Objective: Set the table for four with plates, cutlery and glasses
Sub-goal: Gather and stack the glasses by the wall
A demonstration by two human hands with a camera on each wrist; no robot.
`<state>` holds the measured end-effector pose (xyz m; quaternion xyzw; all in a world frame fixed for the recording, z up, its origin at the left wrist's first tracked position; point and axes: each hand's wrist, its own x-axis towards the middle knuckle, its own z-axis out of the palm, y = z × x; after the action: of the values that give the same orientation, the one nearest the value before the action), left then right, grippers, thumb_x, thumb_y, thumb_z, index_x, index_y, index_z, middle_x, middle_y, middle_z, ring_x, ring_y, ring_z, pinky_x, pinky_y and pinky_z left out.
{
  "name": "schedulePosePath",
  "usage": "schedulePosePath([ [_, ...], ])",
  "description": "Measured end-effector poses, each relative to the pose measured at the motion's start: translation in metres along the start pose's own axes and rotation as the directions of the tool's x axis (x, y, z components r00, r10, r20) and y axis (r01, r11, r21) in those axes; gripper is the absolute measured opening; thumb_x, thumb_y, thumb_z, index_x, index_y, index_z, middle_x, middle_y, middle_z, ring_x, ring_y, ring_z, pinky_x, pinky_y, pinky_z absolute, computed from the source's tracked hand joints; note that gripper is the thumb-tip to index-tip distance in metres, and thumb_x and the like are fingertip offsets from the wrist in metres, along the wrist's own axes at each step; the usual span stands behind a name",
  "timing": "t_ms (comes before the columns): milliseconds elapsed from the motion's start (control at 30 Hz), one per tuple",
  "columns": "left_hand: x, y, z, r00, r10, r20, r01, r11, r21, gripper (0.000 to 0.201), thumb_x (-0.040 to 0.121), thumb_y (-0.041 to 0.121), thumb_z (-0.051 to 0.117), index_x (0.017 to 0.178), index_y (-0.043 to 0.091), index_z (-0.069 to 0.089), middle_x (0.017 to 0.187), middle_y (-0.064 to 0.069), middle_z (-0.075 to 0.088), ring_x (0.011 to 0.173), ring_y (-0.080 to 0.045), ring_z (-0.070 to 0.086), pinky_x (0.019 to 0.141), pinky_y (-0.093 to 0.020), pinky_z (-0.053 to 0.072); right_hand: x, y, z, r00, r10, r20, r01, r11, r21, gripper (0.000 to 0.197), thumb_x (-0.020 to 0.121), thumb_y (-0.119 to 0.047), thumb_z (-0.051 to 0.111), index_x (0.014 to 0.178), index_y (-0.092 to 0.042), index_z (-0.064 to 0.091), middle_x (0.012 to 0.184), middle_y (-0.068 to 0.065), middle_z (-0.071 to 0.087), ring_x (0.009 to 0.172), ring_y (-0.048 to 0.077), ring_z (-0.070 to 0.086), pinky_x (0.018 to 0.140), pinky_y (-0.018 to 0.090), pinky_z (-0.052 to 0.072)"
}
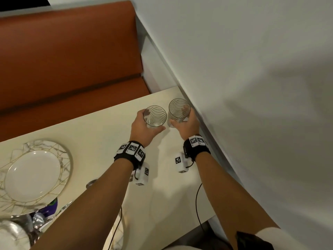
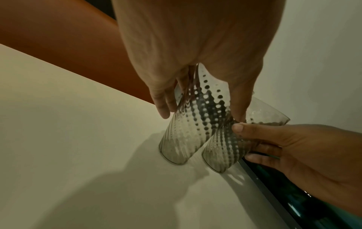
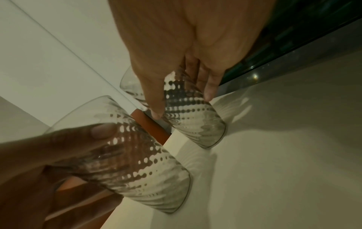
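Note:
Two clear ribbed glasses stand side by side at the far right corner of the cream table (image 1: 100,134). My left hand (image 1: 150,123) grips the left glass (image 1: 154,116) with thumb and fingers round its side. Around the right glass (image 1: 179,110), close to the wall, curls my right hand (image 1: 182,117). In the left wrist view the left glass (image 2: 184,134) and right glass (image 2: 227,148) have their bases at the tabletop. The right wrist view shows the right glass (image 3: 194,122) under my thumb and the left glass (image 3: 141,167).
A white plate on a marble, gold-lined charger (image 1: 66,159) sits at the left. Shiny cutlery (image 1: 36,222) lies near the bottom left, and a spoon (image 1: 91,184) shows beside my left forearm. An orange bench (image 1: 72,60) runs behind the table. A white wall (image 1: 252,87) borders the right.

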<state>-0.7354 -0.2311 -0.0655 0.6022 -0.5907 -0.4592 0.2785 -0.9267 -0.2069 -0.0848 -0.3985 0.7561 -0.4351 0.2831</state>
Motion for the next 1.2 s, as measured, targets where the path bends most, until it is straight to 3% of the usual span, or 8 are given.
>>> schedulePosePath([
  [233,0.017,0.009,0.007,0.999,-0.030,0.010,0.030,0.999,0.019,0.088,0.070,0.031,0.095,0.141,0.015,0.046,0.139,0.001,0.058,0.119,-0.011,0.052,0.097,-0.024,0.043,0.028,0.001,0.007,1.000,-0.016,-0.001,0.016,1.000,0.013,0.084,0.054,-0.035,0.096,0.128,-0.021,0.059,0.116,-0.008,0.070,0.104,0.005,0.067,0.084,0.023,0.060],
  [367,0.026,0.016,0.008,0.999,-0.048,0.022,0.048,0.998,0.035,0.089,0.071,0.030,0.095,0.143,0.014,0.044,0.141,-0.003,0.058,0.124,-0.015,0.053,0.097,-0.023,0.040,0.035,0.002,0.013,1.000,-0.005,0.005,0.005,1.000,0.024,0.085,0.055,-0.033,0.096,0.130,-0.021,0.058,0.118,-0.007,0.069,0.107,0.007,0.067,0.086,0.028,0.061],
  [533,0.031,0.019,0.013,0.995,-0.092,0.026,0.091,0.995,0.031,0.100,0.069,0.029,0.096,0.148,0.012,0.038,0.145,-0.009,0.056,0.130,-0.024,0.055,0.099,-0.025,0.042,0.037,0.002,0.013,0.999,0.040,0.030,-0.040,0.999,0.002,0.094,0.054,-0.025,0.098,0.136,-0.018,0.052,0.125,-0.003,0.067,0.111,0.009,0.064,0.090,0.026,0.057],
  [733,0.018,0.009,0.000,0.989,-0.136,0.055,0.132,0.989,0.069,0.130,0.060,0.042,0.100,0.160,0.015,0.022,0.157,-0.009,0.042,0.142,-0.024,0.045,0.115,-0.042,0.042,0.010,0.015,0.004,0.979,0.200,0.038,-0.192,0.969,-0.154,0.092,0.068,-0.020,0.090,0.146,-0.011,0.040,0.138,0.012,0.056,0.126,0.025,0.055,0.104,0.042,0.049],
  [833,-0.007,-0.004,-0.015,0.994,-0.099,0.054,0.092,0.989,0.120,0.100,0.075,0.039,0.091,0.154,0.014,0.035,0.145,-0.007,0.054,0.130,-0.023,0.054,0.104,-0.035,0.046,-0.022,0.023,0.005,0.984,0.178,0.011,-0.172,0.964,-0.202,0.056,0.076,-0.010,0.076,0.128,-0.012,0.057,0.121,0.011,0.062,0.113,0.031,0.060,0.095,0.046,0.053],
  [1000,-0.066,-0.040,-0.063,0.999,-0.036,0.009,0.035,0.994,0.103,0.027,0.094,0.020,0.070,0.121,0.016,0.067,0.106,0.000,0.073,0.097,-0.015,0.068,0.094,-0.039,0.057,-0.094,0.008,0.028,0.991,0.077,0.108,-0.049,0.969,-0.243,0.026,0.081,-0.003,0.065,0.105,-0.013,0.071,0.104,0.008,0.068,0.086,0.019,0.062,0.081,0.029,0.051],
  [1100,-0.106,-0.070,-0.105,0.996,-0.077,-0.040,0.080,0.995,0.062,0.015,0.095,0.017,0.065,0.107,0.023,0.072,0.095,0.002,0.075,0.086,-0.011,0.071,0.084,-0.036,0.061,-0.140,-0.012,0.060,0.981,-0.055,0.186,0.092,0.977,-0.195,0.022,0.082,0.002,0.063,0.097,-0.011,0.074,0.093,0.006,0.072,0.075,0.014,0.061,0.078,0.029,0.054],
  [1200,-0.147,-0.106,-0.154,0.988,-0.108,-0.106,0.112,0.993,0.030,0.016,0.094,0.016,0.064,0.101,0.029,0.071,0.091,0.004,0.076,0.083,-0.012,0.072,0.079,-0.035,0.062,-0.184,-0.039,0.103,0.941,-0.098,0.324,0.153,0.977,-0.150,0.019,0.087,-0.001,0.062,0.095,-0.014,0.074,0.086,-0.002,0.070,0.070,0.008,0.062,0.071,0.013,0.051],
])
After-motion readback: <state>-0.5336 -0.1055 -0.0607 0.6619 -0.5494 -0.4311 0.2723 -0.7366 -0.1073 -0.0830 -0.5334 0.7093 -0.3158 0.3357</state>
